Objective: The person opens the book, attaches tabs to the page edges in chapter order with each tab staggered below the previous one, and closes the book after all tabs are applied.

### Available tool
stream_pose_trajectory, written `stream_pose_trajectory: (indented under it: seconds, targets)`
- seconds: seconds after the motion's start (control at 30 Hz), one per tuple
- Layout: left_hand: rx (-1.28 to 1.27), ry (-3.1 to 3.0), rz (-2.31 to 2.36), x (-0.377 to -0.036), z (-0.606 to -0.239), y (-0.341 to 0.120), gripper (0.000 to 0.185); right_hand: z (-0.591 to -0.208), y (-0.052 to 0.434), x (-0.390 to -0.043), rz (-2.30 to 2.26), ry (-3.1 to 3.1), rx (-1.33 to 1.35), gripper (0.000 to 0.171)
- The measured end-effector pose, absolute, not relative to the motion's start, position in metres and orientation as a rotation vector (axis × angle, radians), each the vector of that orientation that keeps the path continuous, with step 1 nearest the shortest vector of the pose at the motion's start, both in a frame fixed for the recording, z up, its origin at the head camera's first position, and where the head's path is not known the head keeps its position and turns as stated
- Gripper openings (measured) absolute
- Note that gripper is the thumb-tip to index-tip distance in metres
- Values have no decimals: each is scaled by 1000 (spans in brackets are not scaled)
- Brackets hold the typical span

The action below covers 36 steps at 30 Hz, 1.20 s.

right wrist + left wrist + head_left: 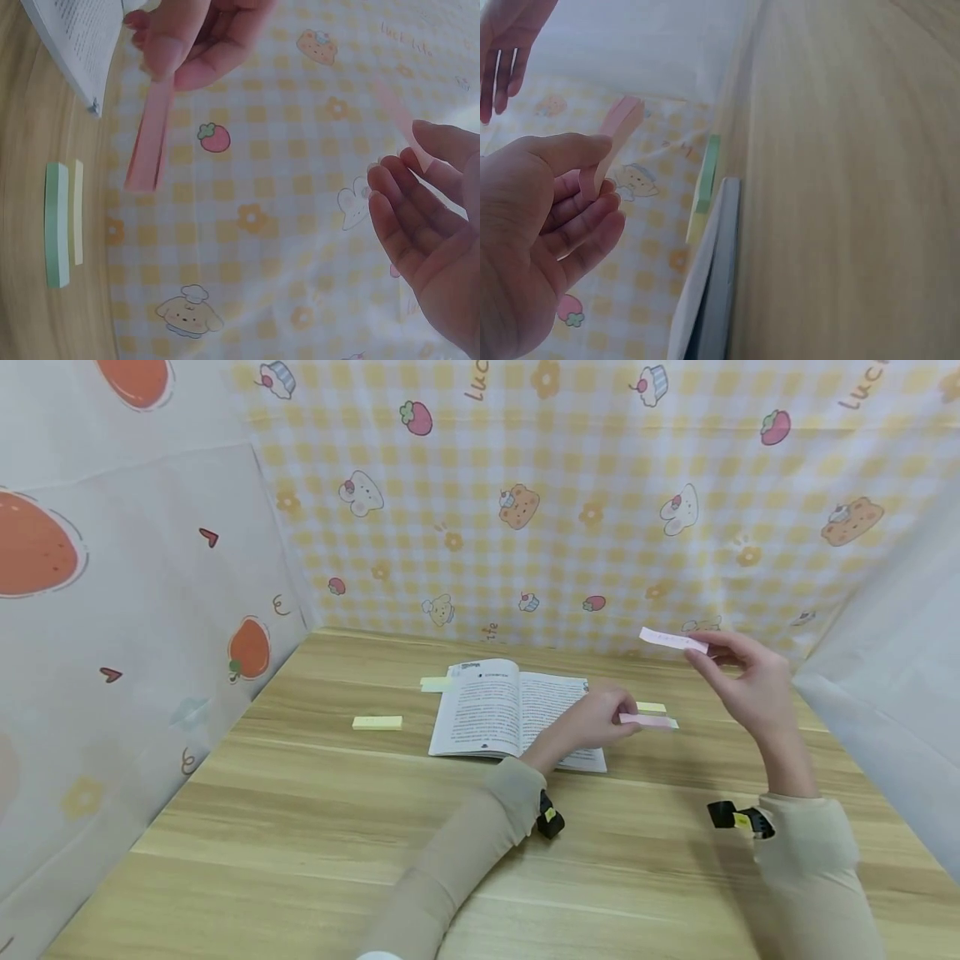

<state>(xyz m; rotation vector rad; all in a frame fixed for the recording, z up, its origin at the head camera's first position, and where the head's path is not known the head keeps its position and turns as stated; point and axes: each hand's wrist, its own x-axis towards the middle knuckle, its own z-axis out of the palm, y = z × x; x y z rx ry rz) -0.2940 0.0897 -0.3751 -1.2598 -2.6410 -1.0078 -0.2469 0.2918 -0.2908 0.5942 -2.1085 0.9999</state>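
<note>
My left hand (597, 717) pinches a pad of pink sticky notes (149, 142) at one end, thumb on top, in front of the open book's right page. Higher and farther right, my right hand (752, 683) holds a single pale pink sticky strip (667, 641) between thumb and fingertips, its free end pointing left. In the right wrist view that strip is blurred. Below the pink pad, a green sticky-note pad (57, 225) and a yellow one (77, 212) lie side by side on the table; the head view shows the green one mostly hidden.
The open book (483, 710) lies on the wooden table (300, 843), its right page partly covered by my left forearm. Yellow and green strips (435, 684) stick out from its left edge. Another yellow pad (377, 723) lies farther left. A checked curtain (465, 527) hangs behind.
</note>
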Motion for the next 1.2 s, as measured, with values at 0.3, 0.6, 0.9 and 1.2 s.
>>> stream_pose_trajectory:
  seconds: [0.3,0.6,0.9,1.2]
  targets:
    - [-1099,-2775,-802,-294,-385,116,22,-290,294,-247,1003,-2118,572,26]
    - [-1034,-2869,-669,-294,-396,135,19,-289,293,-248,977,-2146,552,25]
    - [-969,-2967,-649,-294,-401,147,19,-289,295,-247,984,-2136,567,26]
    - [-937,-3008,-617,-293,-403,152,15,-290,296,-247,941,-2167,536,24]
